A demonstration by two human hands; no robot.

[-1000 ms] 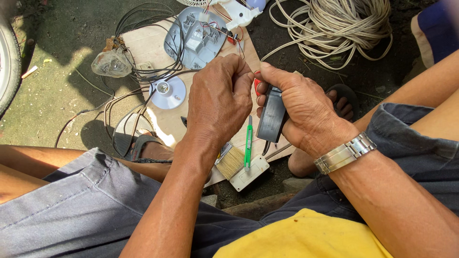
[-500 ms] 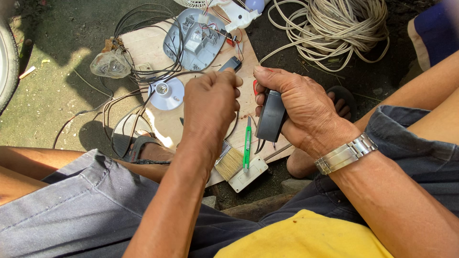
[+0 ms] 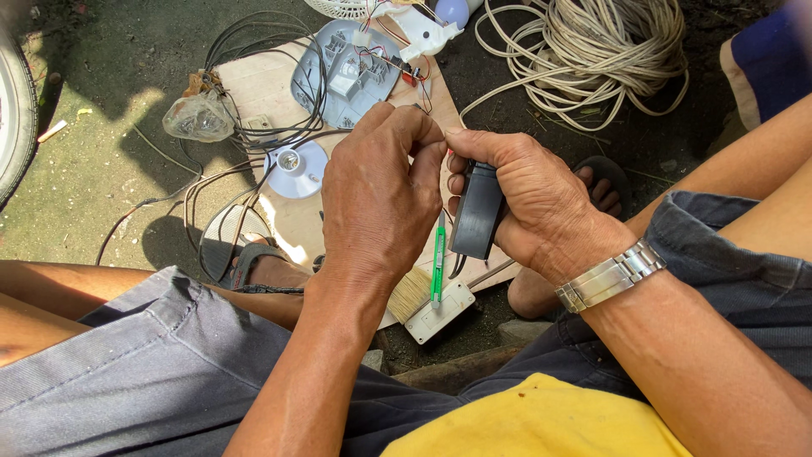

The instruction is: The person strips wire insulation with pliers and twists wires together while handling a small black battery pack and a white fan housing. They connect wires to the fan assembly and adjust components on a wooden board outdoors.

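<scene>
My right hand [image 3: 533, 203], with a metal watch [image 3: 609, 275] on its wrist, is shut around a black roll of tape [image 3: 476, 211] held upright. My left hand [image 3: 376, 190] has its fingers closed and meets the right thumb at the top of the roll; what it pinches is hidden. A green-handled screwdriver [image 3: 437, 258] hangs point-down between the two hands, and I cannot tell which hand holds it. Below them lie a white switch box [image 3: 441, 311] and a brush [image 3: 410, 294].
A plywood board [image 3: 262, 93] on the ground carries a grey opened housing [image 3: 351, 72], black cables [image 3: 254, 135], a white lamp socket [image 3: 294, 167] and a plastic bag [image 3: 197, 117]. A coil of pale cable [image 3: 592, 59] lies top right. My sandalled feet [image 3: 245, 254] rest by the board.
My left hand dropped away from the roll half a second ago, then came back up to the right thumb at the roll's top. The right hand stayed put.
</scene>
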